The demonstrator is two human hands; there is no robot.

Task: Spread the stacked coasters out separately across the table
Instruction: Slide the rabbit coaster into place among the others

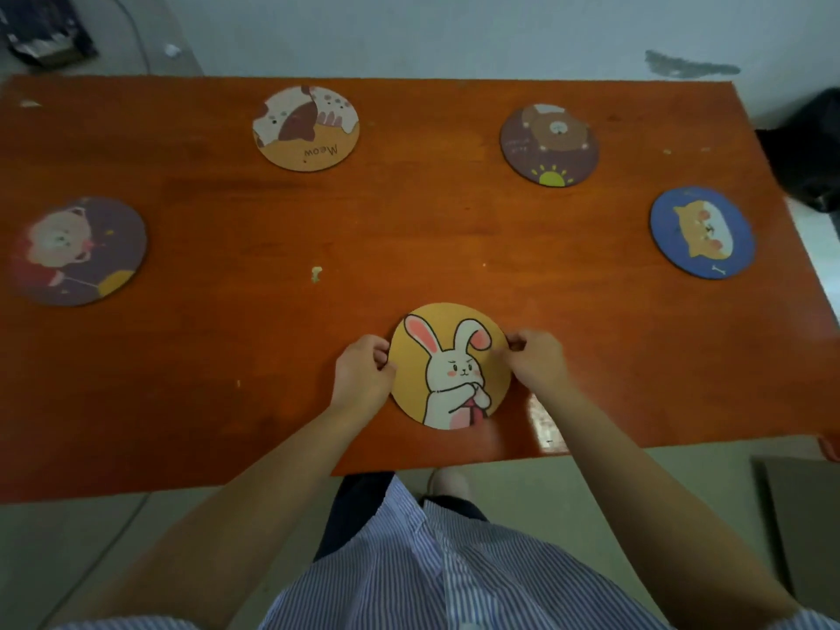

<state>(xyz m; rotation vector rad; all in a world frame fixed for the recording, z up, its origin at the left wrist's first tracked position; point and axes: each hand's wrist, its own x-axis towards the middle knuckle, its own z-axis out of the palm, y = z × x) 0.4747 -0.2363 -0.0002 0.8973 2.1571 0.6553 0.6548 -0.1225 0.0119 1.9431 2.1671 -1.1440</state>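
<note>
A round yellow coaster with a white rabbit lies near the front edge of the orange table. My left hand pinches its left rim and my right hand pinches its right rim. I cannot tell whether other coasters lie under it. Several coasters lie apart on the table: a purple pig coaster at the left, a cat coaster marked "Meow" at the back, a bear coaster at the back right, and a blue dog coaster at the right.
A small pale chip marks the table's middle. A black bag sits off the table's right side. A dark box and a cable lie on the floor at the back left. A brown board lies on the floor at the front right.
</note>
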